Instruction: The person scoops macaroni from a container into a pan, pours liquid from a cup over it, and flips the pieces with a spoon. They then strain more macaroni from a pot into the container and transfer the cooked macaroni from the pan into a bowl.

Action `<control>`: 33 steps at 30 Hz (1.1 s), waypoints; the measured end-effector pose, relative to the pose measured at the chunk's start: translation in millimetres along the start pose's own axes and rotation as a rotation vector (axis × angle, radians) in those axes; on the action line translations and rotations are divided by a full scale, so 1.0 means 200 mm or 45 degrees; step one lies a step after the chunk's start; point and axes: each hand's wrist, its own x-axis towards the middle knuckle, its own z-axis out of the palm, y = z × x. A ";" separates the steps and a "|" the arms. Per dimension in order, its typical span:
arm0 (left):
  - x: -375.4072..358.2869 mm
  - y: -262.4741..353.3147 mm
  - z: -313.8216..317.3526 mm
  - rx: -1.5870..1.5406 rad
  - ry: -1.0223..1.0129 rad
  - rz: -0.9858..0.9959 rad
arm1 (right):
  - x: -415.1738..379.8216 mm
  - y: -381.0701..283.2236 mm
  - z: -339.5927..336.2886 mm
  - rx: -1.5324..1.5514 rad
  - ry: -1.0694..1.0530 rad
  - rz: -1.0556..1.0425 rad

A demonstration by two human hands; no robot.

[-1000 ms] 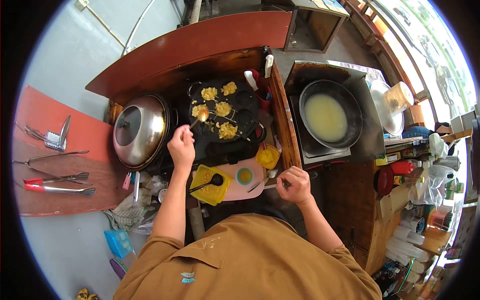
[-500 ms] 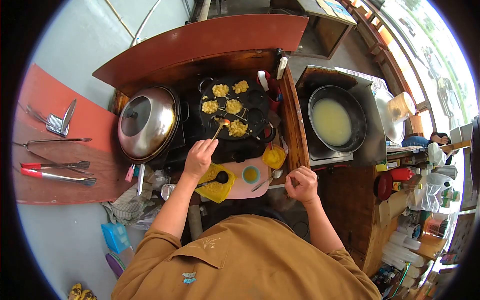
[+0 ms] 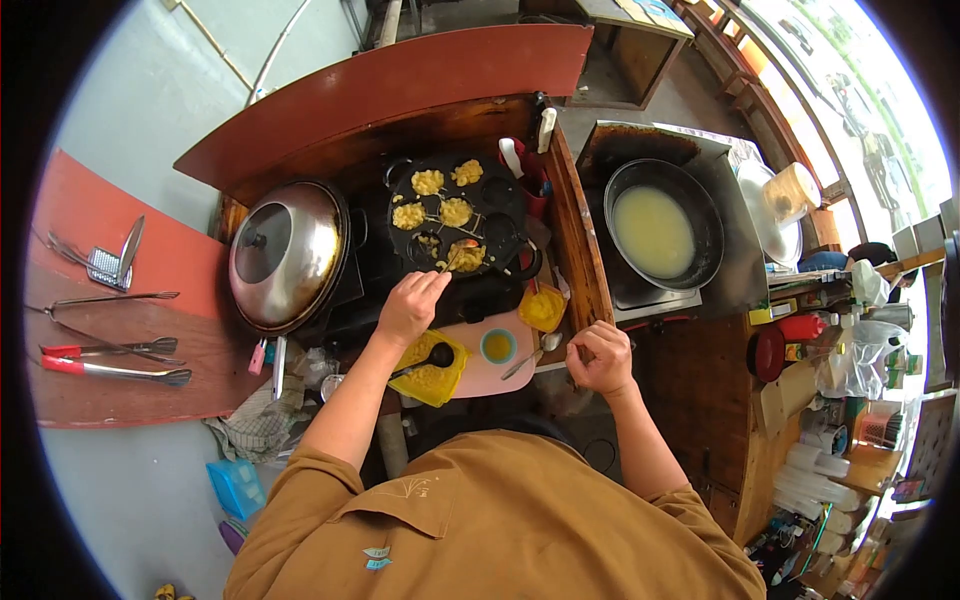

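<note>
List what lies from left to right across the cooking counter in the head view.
Red-handled tongs → domed steel lid → black moulded pan with yellow batter, the left hand spooning into it → pot of pale liquid → white lidded tub.

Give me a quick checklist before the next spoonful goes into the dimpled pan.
1. Spoon gripped in left hand: ok.
2. Spoon tip over the dimpled pan, at a filled well: ok.
3. Empty wells available on the pan's right side: ok.
4. Yellow tub of mixture beside the left hand, ladle resting in it: ok.
5. Right hand clear of the hot pan, at the counter edge: ok; whether it holds anything: cannot tell.
6. Pan heat: cannot tell.
</note>
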 end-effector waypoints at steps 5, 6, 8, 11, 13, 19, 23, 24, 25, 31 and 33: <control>-0.01 0.02 0.00 0.060 -0.051 0.042 | 0.01 -0.01 -0.02 0.030 0.000 0.010; -0.01 0.02 0.00 0.069 -0.032 0.050 | 0.02 -0.01 -0.02 0.025 0.007 0.014; -0.01 0.02 0.02 0.071 -0.017 0.069 | 0.02 -0.01 -0.02 0.041 0.033 -0.015; 0.00 0.03 0.03 0.084 -0.040 0.060 | 0.00 0.00 -0.01 0.073 0.032 -0.002; 0.02 0.04 0.02 0.100 -0.078 0.120 | 0.01 0.00 -0.02 0.079 0.046 -0.023; -0.01 0.04 0.02 0.143 0.013 0.099 | 0.01 0.00 -0.02 0.083 0.052 -0.028; -0.02 0.07 0.04 0.076 0.115 0.042 | 0.01 0.00 -0.03 0.100 0.058 -0.033; -0.03 0.06 0.04 0.057 0.131 -0.001 | 0.01 0.00 -0.03 0.101 0.058 -0.029; -0.03 0.06 0.05 0.039 0.149 -0.045 | 0.01 0.00 -0.03 0.097 0.046 -0.026; -0.03 0.04 0.08 0.134 0.062 0.034 | 0.01 0.01 -0.03 0.109 0.036 -0.033; -0.01 0.06 0.09 0.134 0.010 0.056 | 0.01 0.01 -0.03 0.123 0.035 -0.037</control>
